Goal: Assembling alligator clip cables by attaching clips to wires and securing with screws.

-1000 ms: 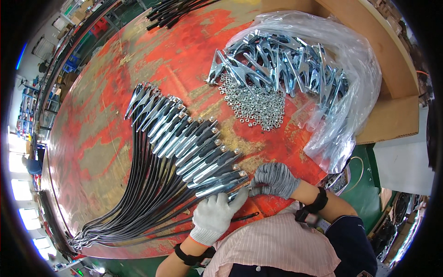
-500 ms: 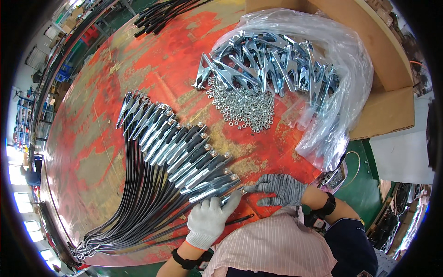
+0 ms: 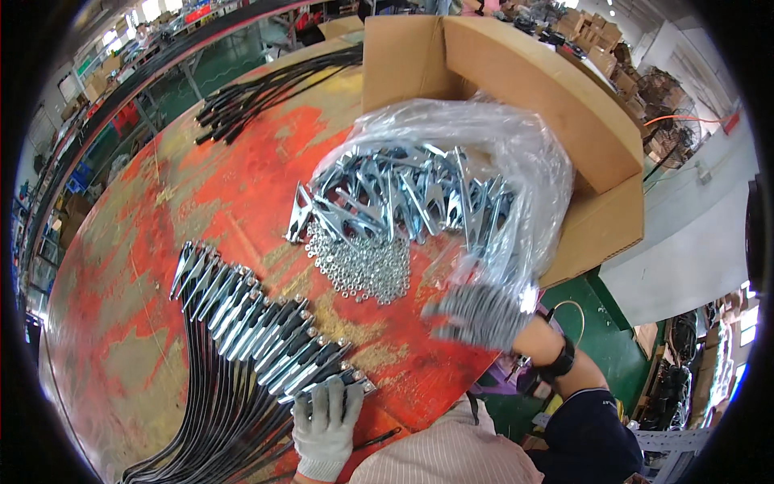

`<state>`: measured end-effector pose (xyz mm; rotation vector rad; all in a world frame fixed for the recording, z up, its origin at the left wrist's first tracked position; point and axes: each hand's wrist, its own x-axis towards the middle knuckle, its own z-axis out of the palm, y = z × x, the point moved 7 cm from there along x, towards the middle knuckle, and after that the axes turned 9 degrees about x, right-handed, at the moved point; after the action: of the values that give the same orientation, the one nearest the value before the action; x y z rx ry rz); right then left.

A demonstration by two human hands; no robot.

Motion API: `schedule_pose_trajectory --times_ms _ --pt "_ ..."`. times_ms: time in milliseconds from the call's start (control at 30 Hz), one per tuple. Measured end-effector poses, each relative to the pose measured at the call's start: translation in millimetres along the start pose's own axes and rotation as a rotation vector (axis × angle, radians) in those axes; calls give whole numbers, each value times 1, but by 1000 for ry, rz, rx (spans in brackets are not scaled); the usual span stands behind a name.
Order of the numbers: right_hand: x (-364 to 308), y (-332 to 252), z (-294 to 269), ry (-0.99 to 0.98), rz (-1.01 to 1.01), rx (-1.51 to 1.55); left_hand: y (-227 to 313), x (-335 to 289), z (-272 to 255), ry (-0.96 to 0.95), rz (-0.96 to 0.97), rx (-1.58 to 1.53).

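A slanting row of ground clamps (image 3: 266, 331), silvery metal with black cables attached, lies overlapped on the table. My left hand (image 3: 326, 427), in a white glove, lies over the near end of that row with its fingers spread on the last clamp. My right hand (image 3: 480, 316), in a grey glove and blurred by motion, is above the table beside the clear plastic bag (image 3: 542, 189). Its fingers are apart and I see nothing in them. Beyond it lies a pile of small metal nuts (image 3: 363, 266), against a heap of loose clamps without cables (image 3: 403, 189) spilling from the bag.
An opened cardboard box (image 3: 556, 97) stands behind the bag at the far right. A bundle of black cables (image 3: 266, 93) lies at the table's far edge. The clamps' black cables (image 3: 218, 411) trail toward the near left. The table (image 3: 137, 298) has worn red paint.
My right hand has left the near end of the row and moved away, toward the bag. My left hand has opened out over the last clamp. The whole view has shifted.
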<state>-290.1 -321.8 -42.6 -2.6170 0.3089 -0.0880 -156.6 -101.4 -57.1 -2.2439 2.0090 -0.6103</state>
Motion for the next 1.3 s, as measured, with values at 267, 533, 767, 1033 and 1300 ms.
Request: schedule_pose_trajectory --times_ms 267,533,767,1033,1300 --pt "13 133 -33 -133 656 -514 -2 -9 17 30 -16 -60" --pt "-13 109 -63 247 670 -247 4 -26 -15 135 139 -289" --pt "-67 65 -41 848 314 568 12 -61 16 -348 117 -434" --pt "-77 46 12 934 303 1379 -33 -51 23 -379 -437 -732" --pt "-41 -12 57 228 290 1583 -45 -54 27 -329 -435 -966"
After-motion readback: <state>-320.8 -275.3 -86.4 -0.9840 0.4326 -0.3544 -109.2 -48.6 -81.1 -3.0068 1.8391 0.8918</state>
